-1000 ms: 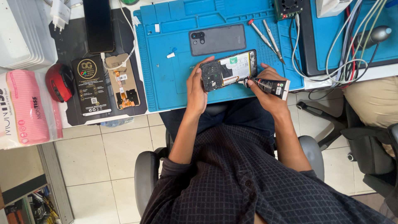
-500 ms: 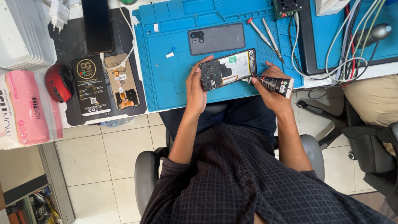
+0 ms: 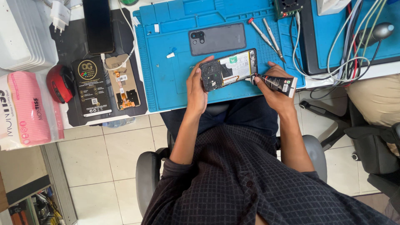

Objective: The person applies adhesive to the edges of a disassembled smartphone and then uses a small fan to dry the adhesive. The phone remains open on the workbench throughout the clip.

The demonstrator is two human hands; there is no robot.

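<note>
At frame centre, the left hand (image 3: 196,85) is gripping the opened phone (image 3: 228,69); the right hand (image 3: 273,89) is squeezing a glue tube (image 3: 275,82), risking excess adhesive smearing inside.

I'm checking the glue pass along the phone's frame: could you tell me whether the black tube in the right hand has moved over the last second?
Yes. The black tube has swung flatter and slightly up toward the two screwdrivers on the blue mat, nozzle at the opened phone.

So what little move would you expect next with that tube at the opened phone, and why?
Probably a gentle squeeze while sliding the nozzle along the frame edge. The right hand holds the black tube with its tip at the opened phone, which the left hand steadies above the blue mat.
</note>
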